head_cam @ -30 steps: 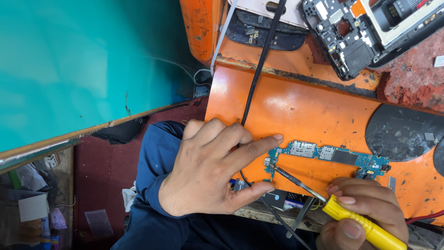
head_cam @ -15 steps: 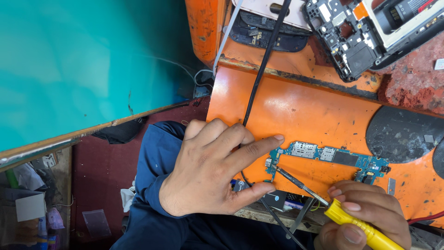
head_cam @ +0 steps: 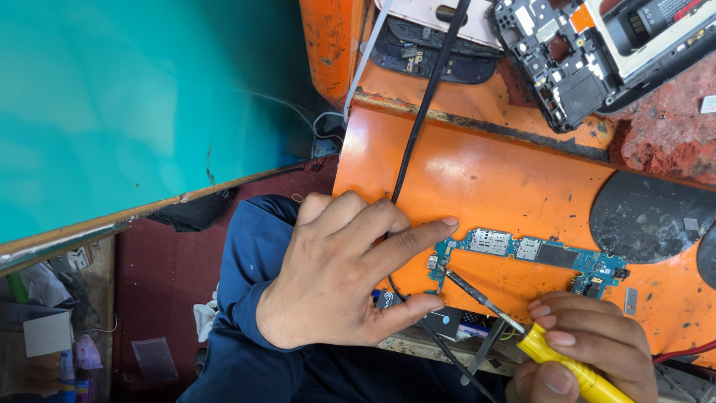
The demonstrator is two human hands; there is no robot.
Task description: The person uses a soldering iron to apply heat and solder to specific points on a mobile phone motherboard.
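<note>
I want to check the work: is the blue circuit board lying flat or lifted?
Flat. The circuit board lies on the orange mat; the left hand touches its end.

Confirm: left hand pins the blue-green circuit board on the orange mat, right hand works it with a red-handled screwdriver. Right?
Not quite: the handle is yellow, not red. The head view shows the right hand holding a yellow-handled screwdriver, its metal tip at the left end of the blue-green circuit board. The rest stands: the left hand has its forefinger on the board's left end, on the orange mat.
</note>
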